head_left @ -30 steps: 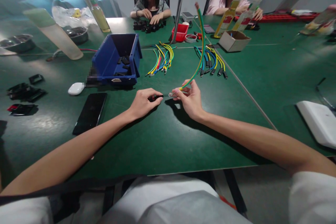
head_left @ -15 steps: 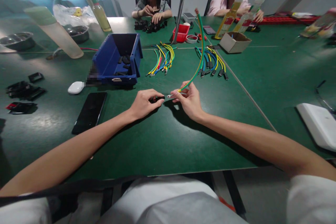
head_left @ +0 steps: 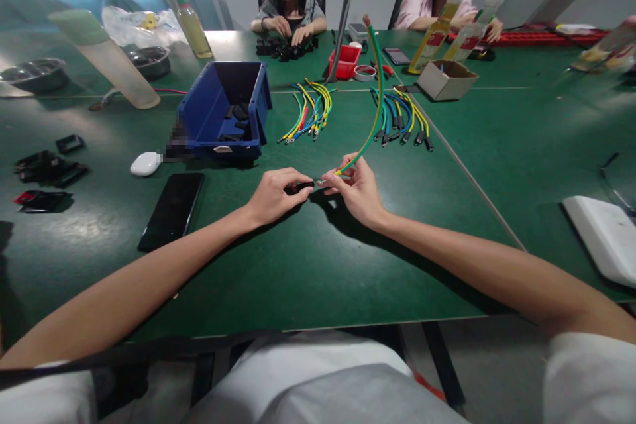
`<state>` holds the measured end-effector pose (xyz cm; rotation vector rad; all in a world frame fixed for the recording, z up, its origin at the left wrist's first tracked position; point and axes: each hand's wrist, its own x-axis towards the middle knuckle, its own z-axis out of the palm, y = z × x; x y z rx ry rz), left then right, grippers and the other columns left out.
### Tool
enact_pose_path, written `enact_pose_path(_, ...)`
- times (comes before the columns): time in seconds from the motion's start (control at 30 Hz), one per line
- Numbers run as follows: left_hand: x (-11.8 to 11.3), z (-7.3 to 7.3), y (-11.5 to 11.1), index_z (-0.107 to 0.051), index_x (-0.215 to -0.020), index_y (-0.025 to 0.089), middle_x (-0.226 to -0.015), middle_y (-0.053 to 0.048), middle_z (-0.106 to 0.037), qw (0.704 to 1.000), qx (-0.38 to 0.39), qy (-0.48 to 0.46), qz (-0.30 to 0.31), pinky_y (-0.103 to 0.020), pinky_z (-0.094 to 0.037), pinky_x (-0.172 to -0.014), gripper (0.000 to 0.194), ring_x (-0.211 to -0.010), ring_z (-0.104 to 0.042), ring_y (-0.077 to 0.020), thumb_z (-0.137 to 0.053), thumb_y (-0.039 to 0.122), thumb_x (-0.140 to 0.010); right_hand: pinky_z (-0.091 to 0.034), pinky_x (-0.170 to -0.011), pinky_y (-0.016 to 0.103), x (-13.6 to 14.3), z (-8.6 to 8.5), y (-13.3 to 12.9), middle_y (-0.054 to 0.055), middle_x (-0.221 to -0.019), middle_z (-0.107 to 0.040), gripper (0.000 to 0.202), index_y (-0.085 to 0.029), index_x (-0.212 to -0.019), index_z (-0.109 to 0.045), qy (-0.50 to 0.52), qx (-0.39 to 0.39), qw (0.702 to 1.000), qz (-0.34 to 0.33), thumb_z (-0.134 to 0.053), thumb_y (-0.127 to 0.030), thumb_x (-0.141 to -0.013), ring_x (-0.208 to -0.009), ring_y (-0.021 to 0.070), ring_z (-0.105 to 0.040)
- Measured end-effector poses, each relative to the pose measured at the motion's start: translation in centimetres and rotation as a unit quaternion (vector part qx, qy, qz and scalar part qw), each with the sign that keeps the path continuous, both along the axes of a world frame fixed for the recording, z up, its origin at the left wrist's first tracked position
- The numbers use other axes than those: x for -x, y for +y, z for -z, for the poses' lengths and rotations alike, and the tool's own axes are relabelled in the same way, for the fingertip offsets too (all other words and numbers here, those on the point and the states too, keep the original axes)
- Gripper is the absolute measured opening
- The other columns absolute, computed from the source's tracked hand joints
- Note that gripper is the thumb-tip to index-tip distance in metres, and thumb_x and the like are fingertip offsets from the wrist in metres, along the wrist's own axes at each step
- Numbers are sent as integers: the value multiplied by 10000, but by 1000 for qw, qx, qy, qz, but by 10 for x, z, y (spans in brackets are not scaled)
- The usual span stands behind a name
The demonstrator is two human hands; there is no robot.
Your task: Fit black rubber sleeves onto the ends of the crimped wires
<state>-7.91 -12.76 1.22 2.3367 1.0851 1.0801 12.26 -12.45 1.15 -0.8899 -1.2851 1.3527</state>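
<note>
My left hand [head_left: 275,195] is closed in a pinch around a small black sleeve [head_left: 304,185], most of it hidden by the fingers. My right hand [head_left: 362,193] grips a green-and-yellow wire [head_left: 375,126] close to its lower end, and the rest of the wire curves upward to bare copper strands. A metal terminal [head_left: 320,183] on the held end points left, at the mouth of the black sleeve; whether it has entered, I cannot tell. Beyond my hands lie a bunch of wires with bare terminals [head_left: 313,112] and a bunch with black-covered ends [head_left: 402,118].
A blue bin [head_left: 223,149] with black pieces stands behind my left hand. To the left are a phone [head_left: 171,212], a white case [head_left: 146,163] and black parts [head_left: 44,169]. A white box [head_left: 599,238] is at the right. Two people sit across the green table [head_left: 298,278].
The terminal and the black sleeve have come closer together, closing the small gap between them. Both hands keep their grips; the whole view has shifted slightly.
</note>
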Motion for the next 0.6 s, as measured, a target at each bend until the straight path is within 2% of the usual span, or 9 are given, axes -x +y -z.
enact_pose_path(0.6,0,0,0,-740,-954,155,-824,-52,-707,1000,2,7,13,-249,-473,-652,159,-681,-601,-128,-644,250,-869,-595,-605,290,1,1,1,-38,-789,-684,468,-261,-915,-367,-7,-8,1000,-1,-776,-401,-735,-705,161,-711)
